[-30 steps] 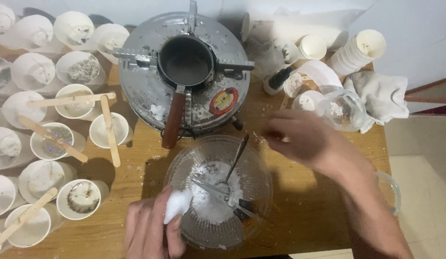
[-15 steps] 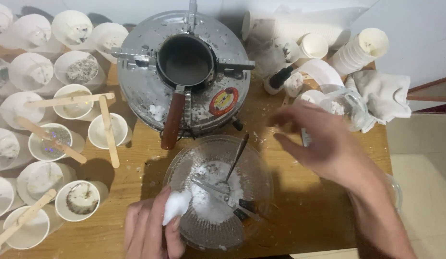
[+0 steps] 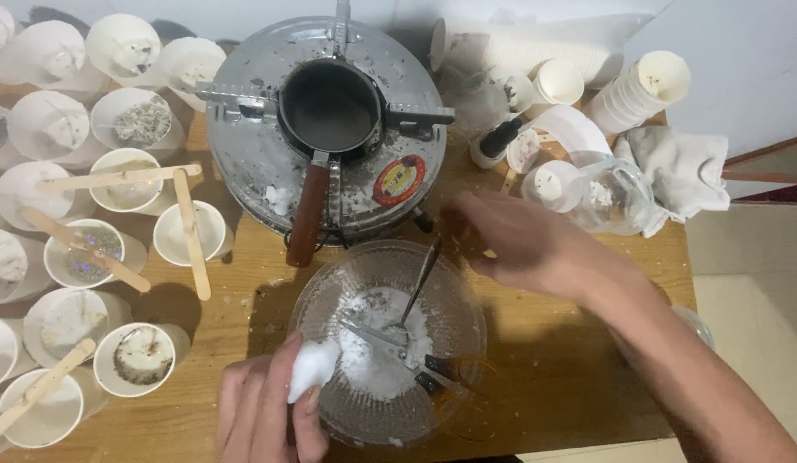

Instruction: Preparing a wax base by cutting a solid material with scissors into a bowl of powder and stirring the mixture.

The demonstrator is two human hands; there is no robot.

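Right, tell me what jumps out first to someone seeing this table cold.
First, the clear glass bowl of white powder at the front centre, with a spoon and scissors lying in it. The left hand pinches a white lump at its rim, and the right hand hovers above its far edge. Behind stands a round metal stove carrying a small dark pot, with many paper cups at left.

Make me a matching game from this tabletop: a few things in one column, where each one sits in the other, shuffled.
Things:
1. small dark saucepan with brown handle
2. metal spoon
3. white lump
4. crumpled white cloth

Places:
A. pinched in the left hand
B. on the round silver stove
C. at the table's far right edge, beside the stacked paper cups
D. standing in the clear glass bowl of white powder

Pairs: 1-B, 2-D, 3-A, 4-C
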